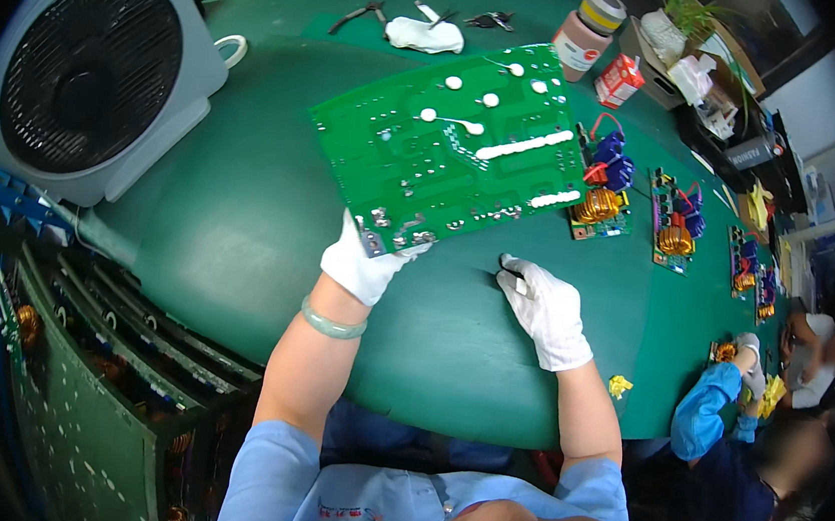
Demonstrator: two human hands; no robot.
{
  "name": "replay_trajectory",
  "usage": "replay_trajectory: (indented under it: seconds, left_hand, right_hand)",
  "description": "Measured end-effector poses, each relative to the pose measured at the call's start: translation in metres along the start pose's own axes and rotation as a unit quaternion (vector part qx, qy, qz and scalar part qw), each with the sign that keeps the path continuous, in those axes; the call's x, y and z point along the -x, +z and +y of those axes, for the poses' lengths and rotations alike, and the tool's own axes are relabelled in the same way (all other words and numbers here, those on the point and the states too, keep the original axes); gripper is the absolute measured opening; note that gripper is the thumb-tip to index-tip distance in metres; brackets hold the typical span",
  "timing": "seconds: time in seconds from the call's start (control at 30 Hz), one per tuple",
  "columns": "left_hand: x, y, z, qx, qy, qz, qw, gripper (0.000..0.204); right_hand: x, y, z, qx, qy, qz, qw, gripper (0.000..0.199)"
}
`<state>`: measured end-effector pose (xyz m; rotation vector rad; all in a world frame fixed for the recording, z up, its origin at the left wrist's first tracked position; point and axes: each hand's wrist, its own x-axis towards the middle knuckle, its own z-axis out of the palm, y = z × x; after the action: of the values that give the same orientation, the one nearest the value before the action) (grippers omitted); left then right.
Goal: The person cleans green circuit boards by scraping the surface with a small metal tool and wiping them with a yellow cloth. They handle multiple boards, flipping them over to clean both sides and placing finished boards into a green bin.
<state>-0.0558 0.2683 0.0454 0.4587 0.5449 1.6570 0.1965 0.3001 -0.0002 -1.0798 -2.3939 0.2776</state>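
A large green circuit board (387,162) is tilted up over the table, its solder side with white blobs and strips facing me. My left hand (365,264), in a white glove, grips the board's near left corner; part of its fingers is hidden behind the board. To the right, my right hand (541,311), also gloved in white, is low over the green table mat (439,353), apart from the board. Its fingers are drawn together; whether something small is between them cannot be made out.
Several boards with copper coils (676,240) stand along the right. A grey fan (93,79) stands left, above a rack of boards (94,380). Pliers (359,16), a white cloth (425,35) and a jar (578,50) are at the back. A co-worker's blue sleeve (704,414) is at right.
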Motion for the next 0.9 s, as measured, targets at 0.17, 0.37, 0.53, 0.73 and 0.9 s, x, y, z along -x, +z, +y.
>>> replay_trajectory:
  seconds: [0.17,0.37,0.53,0.73,0.9]
  left_hand:
    - [-0.011,0.008,0.001,0.086,-0.009,-0.060,0.994,0.044]
    - [-0.015,0.007,0.001,0.168,-0.070,-0.054,0.982,0.049]
    - [-0.013,0.012,0.005,0.130,-0.068,-0.058,0.987,0.049]
    - [-0.010,0.019,0.010,0.135,-0.067,-0.038,0.988,0.049]
    - [-0.015,0.005,0.000,0.122,-0.064,-0.051,0.989,0.049]
  right_hand:
    - [-0.001,-0.001,-0.001,-0.005,0.012,-0.003,1.000,0.019]
    - [-0.001,0.000,-0.002,-0.015,0.022,-0.001,1.000,0.018]
    - [-0.001,0.000,-0.001,-0.004,0.020,-0.005,1.000,0.017]
    - [-0.002,0.000,-0.001,0.003,0.005,-0.004,1.000,0.018]
    - [0.000,0.001,0.000,0.000,0.008,-0.005,1.000,0.018]
